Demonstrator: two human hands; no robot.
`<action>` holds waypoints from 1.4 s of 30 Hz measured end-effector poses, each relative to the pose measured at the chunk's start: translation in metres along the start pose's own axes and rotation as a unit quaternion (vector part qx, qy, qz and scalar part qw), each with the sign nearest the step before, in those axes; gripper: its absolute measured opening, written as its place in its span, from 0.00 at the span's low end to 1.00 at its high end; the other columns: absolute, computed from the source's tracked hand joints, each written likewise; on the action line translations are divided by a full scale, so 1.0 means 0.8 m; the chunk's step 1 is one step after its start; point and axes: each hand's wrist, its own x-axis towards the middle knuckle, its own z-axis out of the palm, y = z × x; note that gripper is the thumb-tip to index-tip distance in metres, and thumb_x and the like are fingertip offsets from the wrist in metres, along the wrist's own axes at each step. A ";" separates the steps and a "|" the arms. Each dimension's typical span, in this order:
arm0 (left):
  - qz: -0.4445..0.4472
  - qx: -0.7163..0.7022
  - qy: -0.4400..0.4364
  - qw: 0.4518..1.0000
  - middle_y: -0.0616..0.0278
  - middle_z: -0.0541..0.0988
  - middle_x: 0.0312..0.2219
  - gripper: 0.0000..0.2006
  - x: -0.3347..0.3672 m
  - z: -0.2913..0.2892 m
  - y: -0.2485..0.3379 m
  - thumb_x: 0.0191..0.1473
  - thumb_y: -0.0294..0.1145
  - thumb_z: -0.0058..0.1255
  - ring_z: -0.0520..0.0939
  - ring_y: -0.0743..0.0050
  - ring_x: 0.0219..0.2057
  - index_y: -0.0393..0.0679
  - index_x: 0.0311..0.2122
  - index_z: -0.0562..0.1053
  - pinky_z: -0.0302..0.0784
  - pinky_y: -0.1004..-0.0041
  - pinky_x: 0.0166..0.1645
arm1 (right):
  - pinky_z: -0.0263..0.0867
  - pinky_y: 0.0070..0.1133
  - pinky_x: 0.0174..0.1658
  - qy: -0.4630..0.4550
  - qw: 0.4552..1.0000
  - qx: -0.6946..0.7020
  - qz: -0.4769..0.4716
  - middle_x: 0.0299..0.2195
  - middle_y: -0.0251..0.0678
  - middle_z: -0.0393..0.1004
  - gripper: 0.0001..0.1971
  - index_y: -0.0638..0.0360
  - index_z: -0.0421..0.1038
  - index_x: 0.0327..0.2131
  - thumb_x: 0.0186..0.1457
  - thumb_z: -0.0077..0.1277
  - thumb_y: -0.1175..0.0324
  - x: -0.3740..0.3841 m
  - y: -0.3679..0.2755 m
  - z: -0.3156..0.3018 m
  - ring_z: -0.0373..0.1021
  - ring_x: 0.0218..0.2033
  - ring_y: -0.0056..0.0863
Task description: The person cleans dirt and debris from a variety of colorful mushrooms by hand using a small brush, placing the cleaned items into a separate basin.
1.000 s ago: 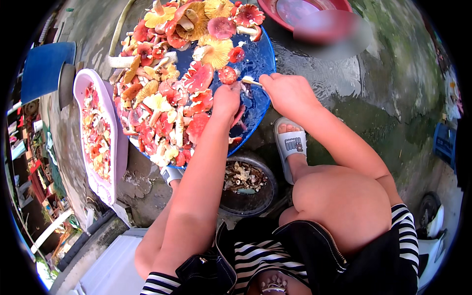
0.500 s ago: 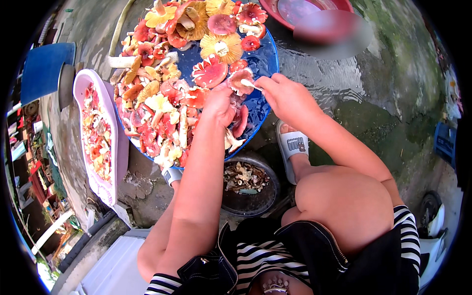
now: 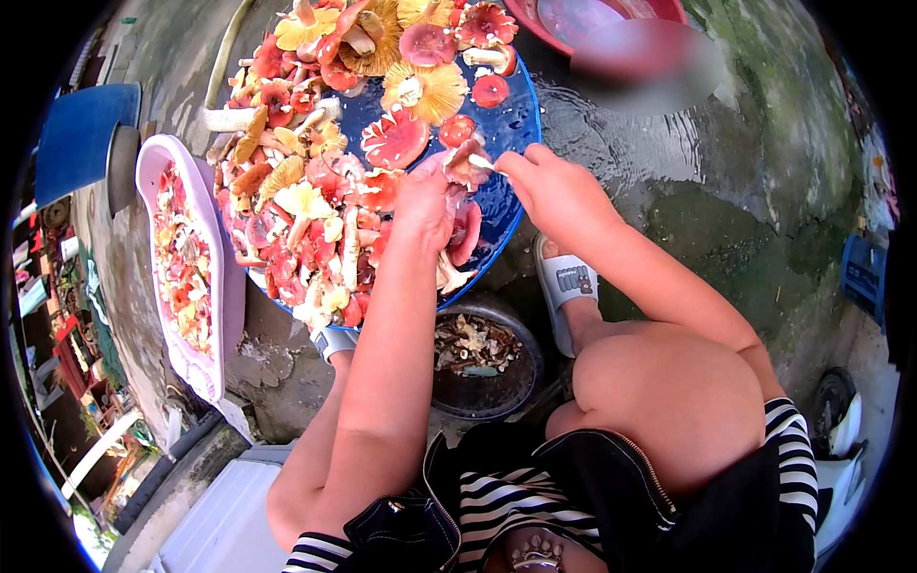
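A wide blue round tray (image 3: pixel 516 119) is heaped with red-capped and yellow-gilled mushrooms (image 3: pixel 304 202). Over its right part, my left hand (image 3: pixel 426 202) is closed on a pinkish-red mushroom (image 3: pixel 466 160). My right hand (image 3: pixel 557 191) pinches a thin whitish piece (image 3: pixel 484 164) against that mushroom's right side; whether it is the stem or a small tool I cannot tell. Left of the mushroom in my hand lies a red cap with a cracked pale rim (image 3: pixel 394 139). A large yellow-gilled mushroom (image 3: pixel 435 93) lies upturned farther back.
Below the tray, a dark round basin (image 3: pixel 528 377) holds brownish-white scraps (image 3: pixel 475 344). At the left stands a pale pink tub (image 3: pixel 229 286) with red and yellow pieces. A red basin (image 3: pixel 669 11) is at the back right on wet concrete. My sandalled foot (image 3: pixel 570 286) rests beside the tray.
The mushroom between my hands has turned slightly, and the whitish piece shows less. Several mushrooms and the tray's contents appear shifted a little left; both hands stay nearly in place.
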 end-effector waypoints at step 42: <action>0.363 -0.042 0.282 0.887 0.52 0.78 0.45 0.13 -0.175 -0.235 0.216 0.65 0.28 0.43 0.82 0.63 0.44 0.33 0.50 0.70 0.81 0.68 0.51 | 0.65 0.21 0.33 0.034 0.962 0.269 0.046 0.29 0.36 0.71 0.11 0.59 0.73 0.44 0.58 0.50 0.78 -0.003 -0.014 -0.014 0.68 0.29 0.23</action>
